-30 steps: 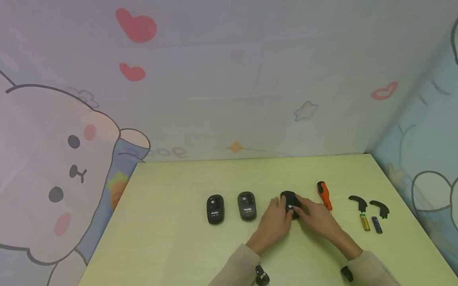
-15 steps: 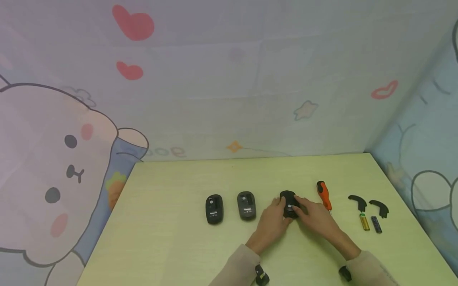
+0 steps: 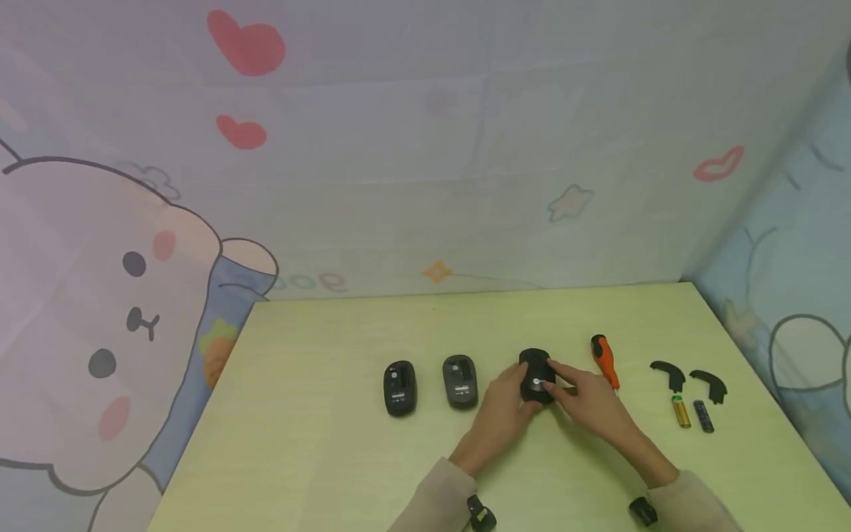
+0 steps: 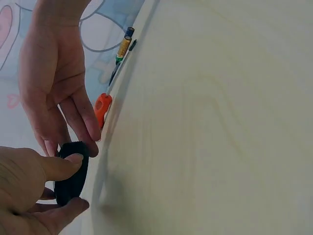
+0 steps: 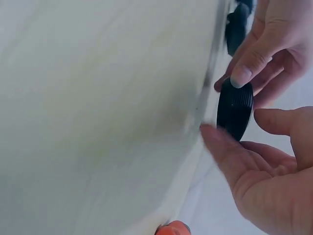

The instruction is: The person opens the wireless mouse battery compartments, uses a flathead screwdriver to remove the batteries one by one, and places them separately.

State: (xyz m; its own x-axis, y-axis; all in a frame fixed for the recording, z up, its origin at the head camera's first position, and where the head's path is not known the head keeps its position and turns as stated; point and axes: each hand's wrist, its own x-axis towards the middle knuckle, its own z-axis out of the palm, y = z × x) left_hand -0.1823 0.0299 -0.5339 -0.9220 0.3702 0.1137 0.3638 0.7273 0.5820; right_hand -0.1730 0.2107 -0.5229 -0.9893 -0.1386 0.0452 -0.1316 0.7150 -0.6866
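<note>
A black computer mouse [image 3: 535,363] with a small pale mark is between both hands, above the right part of the table. My left hand [image 3: 499,410] grips its left side and near end; in the left wrist view the thumb [image 4: 63,166] lies on the mouse [image 4: 73,183] and a finger is under its lower end. My right hand [image 3: 588,403] is around its right side, thumb tip over the mark in the head view. In the right wrist view a ridged end of the mouse [image 5: 235,110] faces the camera, between the right fingers [image 5: 220,147] and thumb.
Two more mice, one black [image 3: 400,399] and one dark grey [image 3: 460,391], lie bottom-up to the left. Right of the hands are an orange-and-black screwdriver [image 3: 603,358], two curved black plastic pieces [image 3: 671,375] [image 3: 713,386], a gold battery [image 3: 681,412] and a dark battery [image 3: 703,417].
The held mouse has moved slightly toward the far edge, and more of its face shows between the hands. Both hands stay around it with small finger shifts.
</note>
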